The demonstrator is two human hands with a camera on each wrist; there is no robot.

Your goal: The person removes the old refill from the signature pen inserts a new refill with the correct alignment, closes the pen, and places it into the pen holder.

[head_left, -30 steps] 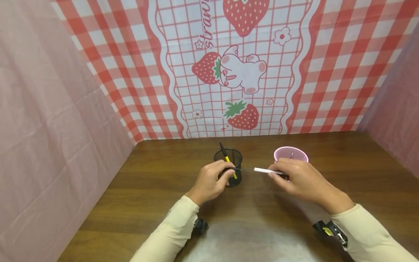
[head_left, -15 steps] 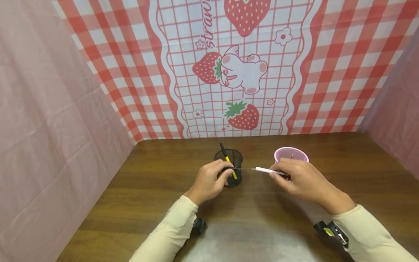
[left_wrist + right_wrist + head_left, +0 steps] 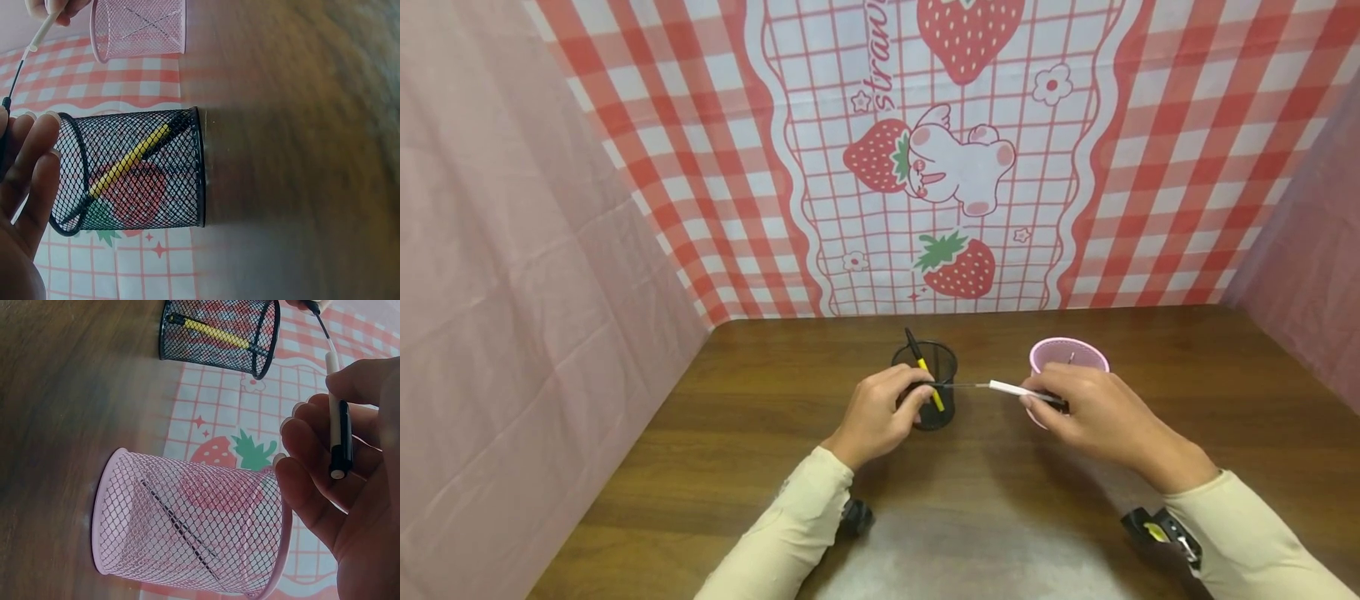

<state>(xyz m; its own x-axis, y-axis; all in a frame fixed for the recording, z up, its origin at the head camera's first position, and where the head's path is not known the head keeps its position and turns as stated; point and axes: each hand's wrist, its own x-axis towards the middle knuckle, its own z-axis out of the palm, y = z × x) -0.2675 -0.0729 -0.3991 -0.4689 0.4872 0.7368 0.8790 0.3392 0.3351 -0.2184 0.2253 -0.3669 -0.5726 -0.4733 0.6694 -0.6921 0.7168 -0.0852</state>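
My right hand [image 3: 1097, 417] pinches a white tube [image 3: 1006, 388]; in the right wrist view a black clipped part [image 3: 342, 440] lies alongside the tube [image 3: 333, 387]. My left hand [image 3: 876, 412] pinches the black end of a thin dark rod [image 3: 958, 386], whose other end meets the tube's tip. Behind the left hand stands a black mesh cup [image 3: 951, 367] with a black and yellow pen [image 3: 922, 363] leaning inside. Partly covered by the right hand, a pink mesh cup [image 3: 200, 525] holds thin dark sticks [image 3: 175, 522].
Both cups stand upright on a brown wooden table [image 3: 760, 417]. Behind it hangs a red and white checked cloth [image 3: 955, 167] with strawberries, and pink cloth [image 3: 535, 292] hangs at the sides.
The right hand has shifted slightly right with the white tube, and a little more of the rod shows between the hands. The left hand has hardly moved.
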